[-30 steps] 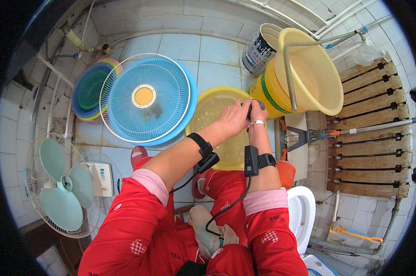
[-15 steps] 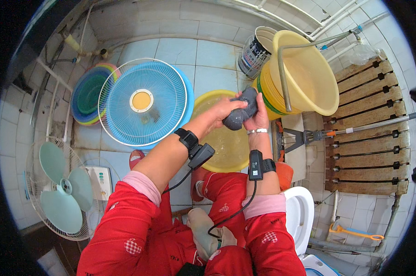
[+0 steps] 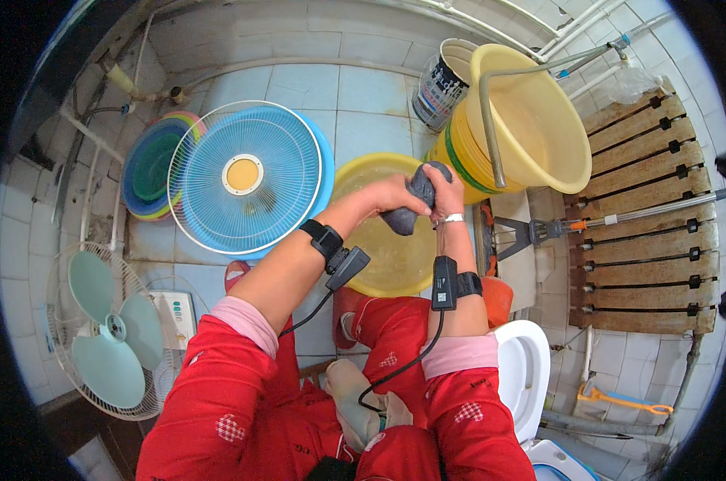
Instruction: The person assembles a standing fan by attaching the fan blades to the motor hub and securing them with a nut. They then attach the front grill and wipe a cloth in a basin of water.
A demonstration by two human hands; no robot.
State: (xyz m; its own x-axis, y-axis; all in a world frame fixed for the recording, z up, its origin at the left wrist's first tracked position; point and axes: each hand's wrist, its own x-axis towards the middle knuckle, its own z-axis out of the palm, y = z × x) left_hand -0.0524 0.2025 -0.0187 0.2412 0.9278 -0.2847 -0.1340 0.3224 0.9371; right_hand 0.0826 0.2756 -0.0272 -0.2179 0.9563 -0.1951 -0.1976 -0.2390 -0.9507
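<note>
A bunched dark grey wet cloth (image 3: pixel 401 221) is squeezed between my two hands. My left hand (image 3: pixel 395 194) closes on it from the left, and my right hand (image 3: pixel 449 194) grips its upper right end. Both hands are above a round yellow basin (image 3: pixel 424 256) holding cloudy water. Part of the cloth bulges out below my fingers. Black straps with small devices sit on both my wrists. A pale cloth (image 3: pixel 348 401) lies across my lap.
On the left, a white wire fan grille (image 3: pixel 247 220) rests over a blue basin (image 3: pixel 328 172), beside stacked coloured basins (image 3: pixel 154 166) and a fan with green blades (image 3: pixel 110 361). Right are stacked yellow buckets (image 3: pixel 551 152), a paint pail (image 3: pixel 441 90), a mop (image 3: pixel 539 232), wooden slats (image 3: pixel 648 272) and a toilet seat (image 3: pixel 535 377).
The cloth is twisted and squeezed smaller between my hands. My right hand has moved slightly down and now wraps round its upper end.
</note>
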